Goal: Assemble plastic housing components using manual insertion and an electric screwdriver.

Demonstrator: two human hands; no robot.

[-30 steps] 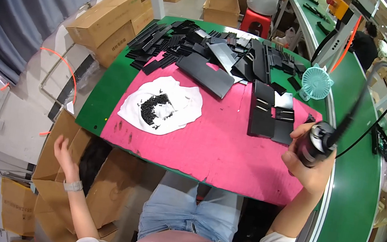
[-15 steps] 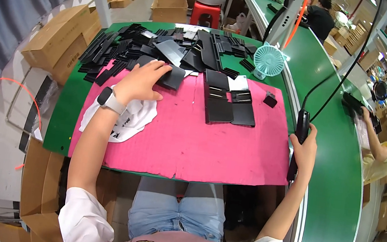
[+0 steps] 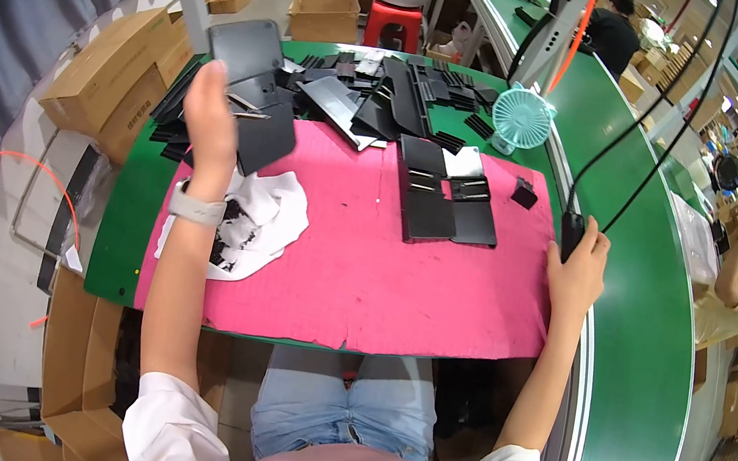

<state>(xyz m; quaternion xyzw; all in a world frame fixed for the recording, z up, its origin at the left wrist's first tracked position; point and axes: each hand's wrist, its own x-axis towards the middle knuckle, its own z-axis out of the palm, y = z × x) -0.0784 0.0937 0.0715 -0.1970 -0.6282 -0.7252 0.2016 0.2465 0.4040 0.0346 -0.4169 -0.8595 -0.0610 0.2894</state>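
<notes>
We're gripping an unfolded black plastic hinged panel [image 3: 265, 137] in the left hand [image 3: 212, 116], at the panel's left side; the hand is blurring, so exact finger placement we can't tell. The panel is standing tilted off the table, one flap rising up behind the fingers, the other hanging to their right.

Below it, a crumpled white cloth [image 3: 272, 230] is lying on the flat pink sheet [image 3: 362, 277], small black bits showing on it near our left wrist. Behind, a loose pile of black plastic strips and plates [image 3: 401, 92] is spreading along the far table edge.

Mid-right, a second black hinged panel set [image 3: 431, 213] is lying flat on the sheet, between our hands but nearer the right, touching neither. A round turquoise plastic fan [image 3: 521, 118] is standing beyond it; a small black block [image 3: 524, 194] is sitting just to its right.

Far right, we're closing the right hand [image 3: 581, 270] around a black cylindrical corded tool [image 3: 572, 230], well apart from the left-hand panel. Its cord is running upward.
</notes>
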